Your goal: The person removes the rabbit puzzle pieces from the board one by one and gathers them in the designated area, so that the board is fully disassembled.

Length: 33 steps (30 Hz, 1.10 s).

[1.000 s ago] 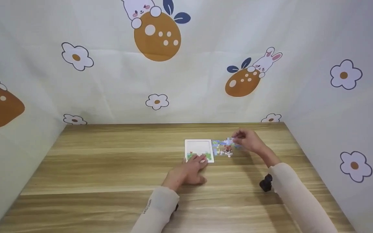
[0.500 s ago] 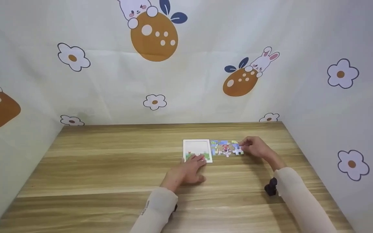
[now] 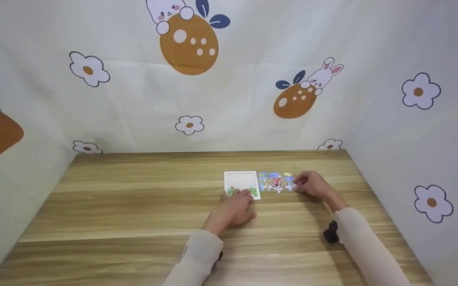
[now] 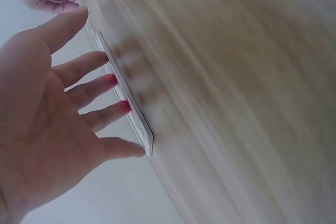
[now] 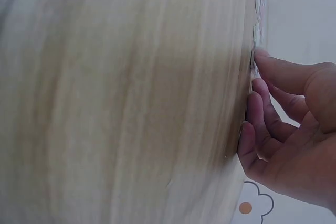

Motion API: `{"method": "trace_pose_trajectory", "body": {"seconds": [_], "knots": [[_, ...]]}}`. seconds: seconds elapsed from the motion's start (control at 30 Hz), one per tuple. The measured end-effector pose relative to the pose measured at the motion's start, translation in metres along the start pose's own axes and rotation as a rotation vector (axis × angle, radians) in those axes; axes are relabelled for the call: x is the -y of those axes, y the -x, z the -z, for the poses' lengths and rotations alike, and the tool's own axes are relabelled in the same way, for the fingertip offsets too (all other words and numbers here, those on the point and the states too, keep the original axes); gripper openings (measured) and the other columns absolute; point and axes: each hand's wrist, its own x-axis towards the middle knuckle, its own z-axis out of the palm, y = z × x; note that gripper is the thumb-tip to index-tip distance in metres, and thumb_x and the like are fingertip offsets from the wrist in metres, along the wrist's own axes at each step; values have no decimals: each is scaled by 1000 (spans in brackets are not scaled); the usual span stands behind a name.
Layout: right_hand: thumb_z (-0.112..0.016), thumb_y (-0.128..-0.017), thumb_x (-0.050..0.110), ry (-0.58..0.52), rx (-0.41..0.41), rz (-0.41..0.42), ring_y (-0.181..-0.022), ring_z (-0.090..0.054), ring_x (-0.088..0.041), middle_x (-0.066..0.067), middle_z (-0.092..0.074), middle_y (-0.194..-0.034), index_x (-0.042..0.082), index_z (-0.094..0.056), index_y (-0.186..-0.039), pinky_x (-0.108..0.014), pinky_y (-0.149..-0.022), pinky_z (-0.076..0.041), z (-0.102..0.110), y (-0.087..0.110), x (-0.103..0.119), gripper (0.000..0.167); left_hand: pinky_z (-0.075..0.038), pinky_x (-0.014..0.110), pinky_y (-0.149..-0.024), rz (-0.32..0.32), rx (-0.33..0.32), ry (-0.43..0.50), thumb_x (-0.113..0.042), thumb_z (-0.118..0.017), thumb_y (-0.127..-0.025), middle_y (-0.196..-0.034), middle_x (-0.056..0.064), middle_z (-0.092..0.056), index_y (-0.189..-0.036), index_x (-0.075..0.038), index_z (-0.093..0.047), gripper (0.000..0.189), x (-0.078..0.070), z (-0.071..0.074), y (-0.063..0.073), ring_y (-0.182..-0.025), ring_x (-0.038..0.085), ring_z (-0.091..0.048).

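A white puzzle frame (image 3: pixel 258 182) lies on the table, with green puzzle pieces (image 3: pixel 253 192) along its near edge. My left hand (image 3: pixel 235 208) rests on this near edge; its fingers look nearly straight in the left wrist view. Right of the frame, several loose jigsaw pieces (image 3: pixel 266 183) form a cluster, one showing a red and brown animal face (image 3: pixel 277 184). At the cluster's right end my right hand (image 3: pixel 312 184) pinches a light blue and white puzzle piece (image 3: pixel 290 186). In the right wrist view its thumb touches a piece edge, other fingers curled near the tabletop.
The wood-grain table (image 3: pixel 133 214) is enclosed behind and at both sides by pale cloth (image 3: pixel 237 99) printed with rabbits and flowers. A black wrist device (image 3: pixel 331 232) hangs under the right sleeve.
My right hand has brought the light blue and white piece from the cluster's top down to its right end, then slightly left. The left hand has stayed on the frame's near edge.
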Motion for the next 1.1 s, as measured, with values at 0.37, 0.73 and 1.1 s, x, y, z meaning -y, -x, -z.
{"method": "trace_pose_trajectory", "body": {"seconds": [0.37,0.73,1.1], "knots": [[-68,-94,12,-14,-20,8,-80,-58,-16,-13,-68,-97,-1,-70,-104,-23,-67,-47,-8,-4,34,16,-37,67,-110,-7,-216,-153,-26,-58,-97,-147,15,-51,-139,-6,-56,46,-19,-14,4,-140,35,-45],[-67,-94,10,-70,48,103,-79,-62,-15,-12,-70,-96,-1,-70,-105,-22,-66,-49,-36,-16,77,15,-15,71,-119,47,-20,3,-39,-61,-97,-167,11,-23,-155,-19,-37,66,-23,-12,13,-156,33,-18],[-68,-94,11,-31,90,177,-92,-64,-20,-11,-72,-101,1,-73,-106,-26,-76,-52,-61,-27,101,16,-9,70,-121,53,76,83,-50,-62,-95,-169,4,-19,-157,-21,-34,74,-16,-8,12,-158,26,-13]]}}
